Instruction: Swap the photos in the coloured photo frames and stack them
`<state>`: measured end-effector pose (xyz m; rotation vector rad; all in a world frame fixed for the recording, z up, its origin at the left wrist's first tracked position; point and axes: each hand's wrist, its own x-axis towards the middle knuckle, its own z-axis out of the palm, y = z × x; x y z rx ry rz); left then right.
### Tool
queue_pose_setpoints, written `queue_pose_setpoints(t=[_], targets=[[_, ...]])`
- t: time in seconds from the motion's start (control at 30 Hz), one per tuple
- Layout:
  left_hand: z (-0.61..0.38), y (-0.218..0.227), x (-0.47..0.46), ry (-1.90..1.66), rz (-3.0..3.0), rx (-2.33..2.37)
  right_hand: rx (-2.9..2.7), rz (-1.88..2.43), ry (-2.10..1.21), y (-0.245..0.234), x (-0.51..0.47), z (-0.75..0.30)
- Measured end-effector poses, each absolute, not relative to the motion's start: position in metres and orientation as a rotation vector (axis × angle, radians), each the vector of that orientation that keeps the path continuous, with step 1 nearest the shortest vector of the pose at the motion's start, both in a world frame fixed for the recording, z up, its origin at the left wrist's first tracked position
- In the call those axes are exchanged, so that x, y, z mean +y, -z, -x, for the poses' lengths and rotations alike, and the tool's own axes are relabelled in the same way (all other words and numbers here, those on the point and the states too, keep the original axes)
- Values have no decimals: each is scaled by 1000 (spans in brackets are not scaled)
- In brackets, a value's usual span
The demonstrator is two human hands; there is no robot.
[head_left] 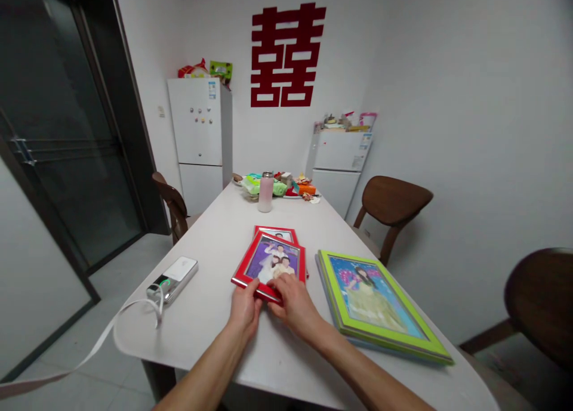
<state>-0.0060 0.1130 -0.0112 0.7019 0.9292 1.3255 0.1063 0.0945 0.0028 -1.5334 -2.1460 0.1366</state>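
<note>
Both my hands grip the near edge of a red photo frame (pixel 268 266), which shows a printed picture of people and is tilted up slightly from the white table (pixel 197 321). My left hand (pixel 245 308) holds its lower left corner, and my right hand (pixel 293 300) rests over its lower edge. A second red photo frame (pixel 276 233) lies partly beneath it, with most of its picture hidden. To the right, a lime-green photo frame (pixel 376 303) lies flat on another frame, close to my right hand but apart from it.
A power bank (pixel 173 278) with a white strap (pixel 107 330) lies at the table's left, the strap hanging over the edge. At the far end stand a pink-and-steel flask (pixel 265 191) and assorted packets (pixel 286 187). Wooden chairs (pixel 394 202) flank the table; refrigerators (pixel 200 142) stand behind.
</note>
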Motion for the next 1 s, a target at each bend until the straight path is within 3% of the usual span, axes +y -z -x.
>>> queue_pose_setpoints(t=[0.2,0.3,0.53,0.7,1.0], targets=[[30,-31,62,-1435,-981,920,-1424,1241,-771,-25,73,-105],[34,-42,34,-1391,-1558,1004,-1087,1125,-1070,-38,59,-106],[37,-7,-1,-925,-2596,860,-857,1079,-1395,-37,29,-127],[35,7,-5,-656,-2833,905,-1121,1276,-1298,-15,32,-141],[29,41,-5,-1054,-3003,938,-1941,1897,-368,5,36,-139]])
